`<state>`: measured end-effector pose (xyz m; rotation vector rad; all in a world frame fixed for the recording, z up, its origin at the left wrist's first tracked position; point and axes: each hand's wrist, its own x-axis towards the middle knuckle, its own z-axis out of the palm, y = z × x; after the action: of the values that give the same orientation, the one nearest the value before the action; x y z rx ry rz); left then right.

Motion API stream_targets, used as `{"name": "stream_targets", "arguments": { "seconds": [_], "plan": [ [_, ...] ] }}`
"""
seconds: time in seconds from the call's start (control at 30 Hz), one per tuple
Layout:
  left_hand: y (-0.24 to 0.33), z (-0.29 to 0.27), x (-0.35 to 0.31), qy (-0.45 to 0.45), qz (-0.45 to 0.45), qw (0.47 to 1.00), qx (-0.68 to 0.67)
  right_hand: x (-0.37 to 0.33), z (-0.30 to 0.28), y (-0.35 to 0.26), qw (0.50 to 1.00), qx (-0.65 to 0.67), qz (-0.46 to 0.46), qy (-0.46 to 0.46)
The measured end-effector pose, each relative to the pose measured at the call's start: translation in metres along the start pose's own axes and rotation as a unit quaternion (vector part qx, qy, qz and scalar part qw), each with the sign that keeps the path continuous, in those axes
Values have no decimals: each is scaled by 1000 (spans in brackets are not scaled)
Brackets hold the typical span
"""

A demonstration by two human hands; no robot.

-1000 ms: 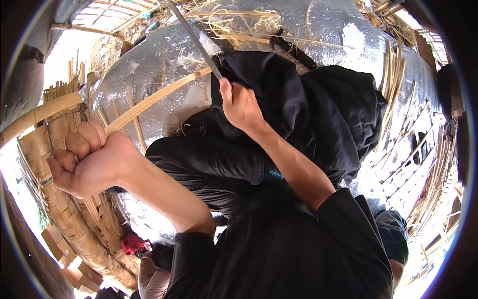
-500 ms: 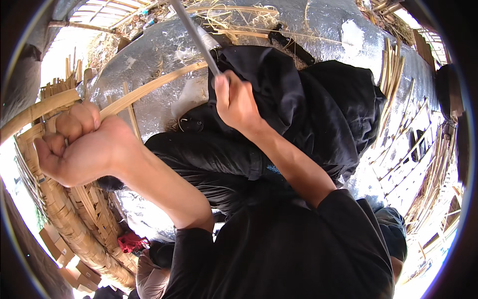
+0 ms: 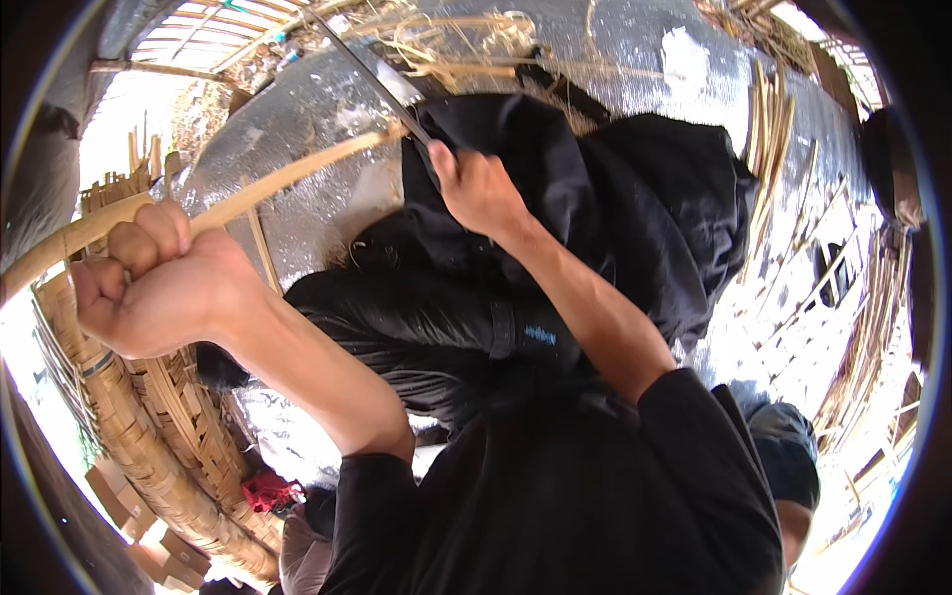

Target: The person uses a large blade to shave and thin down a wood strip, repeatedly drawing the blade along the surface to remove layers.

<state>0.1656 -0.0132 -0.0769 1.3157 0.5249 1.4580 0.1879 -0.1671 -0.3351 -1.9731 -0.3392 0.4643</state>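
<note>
My left hand [image 3: 174,288] is closed around a long pale bamboo strip [image 3: 297,178], which runs out past the left edge and, on the other side, slants up toward the middle. My right hand [image 3: 481,190] grips a knife with a long, narrow dark blade [image 3: 365,69]; its handle is mostly hidden in the fingers. The blade points up and to the left, crossing the strip's far end close to my right hand. Whether its edge bites into the bamboo I cannot tell. Black cloth [image 3: 526,149] lies over my lap beneath the right hand.
A silvery sheet [image 3: 288,119] covers the ground, with loose shavings [image 3: 466,40] at the far side. A dark sheath-like object [image 3: 565,87] lies beyond the cloth. Woven bamboo [image 3: 149,456] stands at left, bundled strips [image 3: 769,139] at right. Another person's denim-clad leg [image 3: 783,446] shows at lower right.
The knife blade has tilted farther left and down toward the bamboo strip. My left hand keeps its grip on the strip, and the whole view has shifted slightly.
</note>
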Motion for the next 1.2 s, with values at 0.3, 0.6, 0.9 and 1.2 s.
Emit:
{"name": "stream_targets", "arguments": {
  "seconds": [0.3,0.6,0.9,1.2],
  "plan": [
    [2,-1,1,13,16,1000,14,-4,-7,-24,988,13,118,-97],
    [1,-14,11,34,-8,999,-26,2,17,-7,999,22,34,-15],
    [3,-15,0,8,-9,1000,-1,-1,14,8,999,-24,4,-34],
    [0,-5,5,36,6,999,-2,-10,5,-6,986,30,161,-35]
  ]
}}
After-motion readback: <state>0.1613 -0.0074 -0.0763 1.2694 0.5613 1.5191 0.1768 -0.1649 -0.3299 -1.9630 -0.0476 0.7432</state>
